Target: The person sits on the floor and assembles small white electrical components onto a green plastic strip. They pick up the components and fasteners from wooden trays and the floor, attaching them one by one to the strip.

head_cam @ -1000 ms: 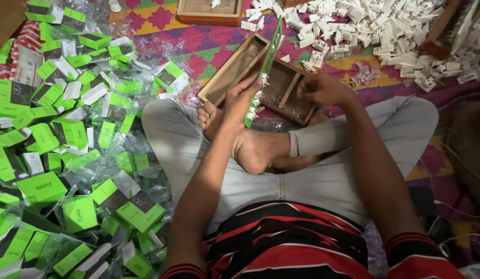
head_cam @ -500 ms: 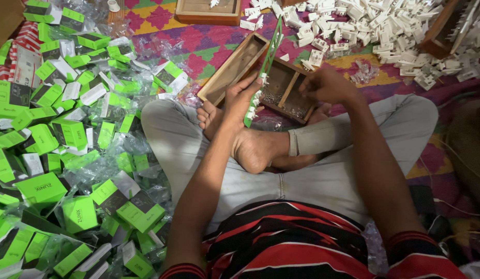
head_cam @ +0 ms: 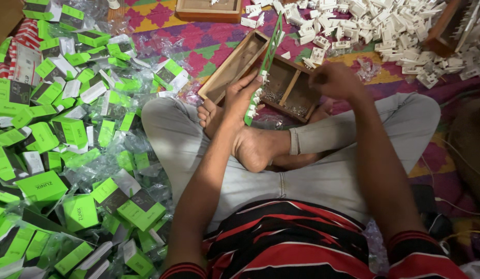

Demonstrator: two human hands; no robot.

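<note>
Boxes (head_cam: 69,139), green and white, many in clear wrap, lie heaped over the floor on the left, crowding against the person's left knee; beyond them a patterned mat (head_cam: 198,41) in pink, green and yellow shows at the far side. Right of the heap, the left hand (head_cam: 243,99) is closed around the near end of a long green strip (head_cam: 266,62), thumb and fingers wrapped on it; the strip's long axis runs from the hand up and away, leaning slightly right, its far tip pointing toward the far edge of the scene; small white pieces sit along its near part. Beneath and behind the strip lies a wooden tray (head_cam: 235,64) with compartments, set on the mat just beyond the crossed bare feet; small metal bits lie in its right compartments. Further right, the right hand (head_cam: 335,80) hovers over the tray's right end, fingers curled in; whether it grips anything I cannot tell. At far right a pile of white plastic parts (head_cam: 384,26) spreads across the mat.
</note>
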